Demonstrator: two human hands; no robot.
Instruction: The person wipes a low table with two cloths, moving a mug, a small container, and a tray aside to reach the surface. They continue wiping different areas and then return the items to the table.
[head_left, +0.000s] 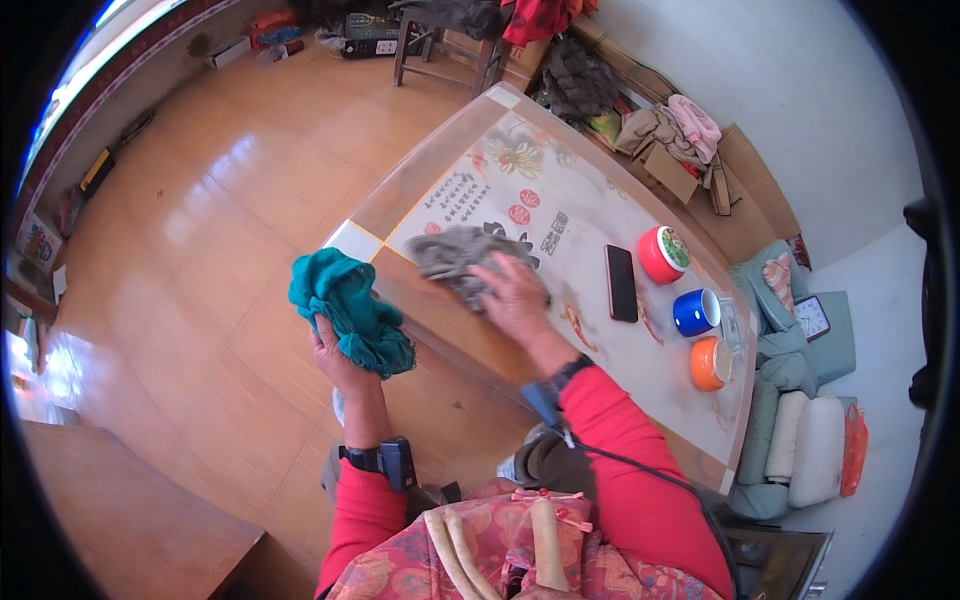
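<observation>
A bunched teal cloth is gripped in my left hand, held up beyond the near left edge of the table. My right hand lies spread on a crumpled grey cloth, pressing it against the patterned tabletop near its left side. The grey cloth and the fingertips look slightly blurred. To the right of that hand lies a dark smartphone. Farther right stand a red round container with a picture on its lid, a blue cup and an orange cup.
Behind the table are cardboard boxes with clothes on them. Folded grey-green bedding and a square clock lie to the right. A wooden stool stands past the far end. A brown tabletop juts in at lower left.
</observation>
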